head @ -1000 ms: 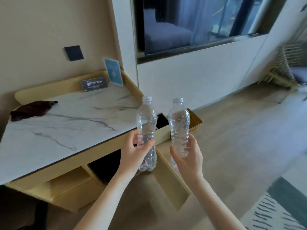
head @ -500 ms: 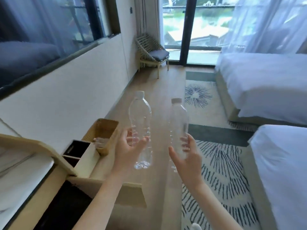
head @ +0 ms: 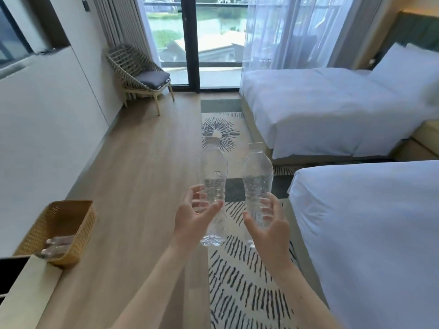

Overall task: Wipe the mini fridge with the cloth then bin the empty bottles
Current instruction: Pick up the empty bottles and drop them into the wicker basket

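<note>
wood floor (head: 133, 186), hands (head: 192, 220) (head: 272, 227) gripping empty bottles (head: 213, 167) (head: 257, 172)

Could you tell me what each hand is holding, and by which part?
The left hand grips the left bottle round its middle; the right hand grips the right bottle round its lower half. Both caps point up.

A wood floor (head: 142, 162) is covered in part by a striped rug (head: 249, 293). A far bed (head: 308, 110) and a near bed (head: 368, 222), both in white covers, are set on the right. A woven chair (head: 140, 72) is placed by the white wall (head: 47, 115). Daylight is let in through a tall glass door (head: 213, 32), half hidden by a thin curtain (head: 285, 32).
</note>
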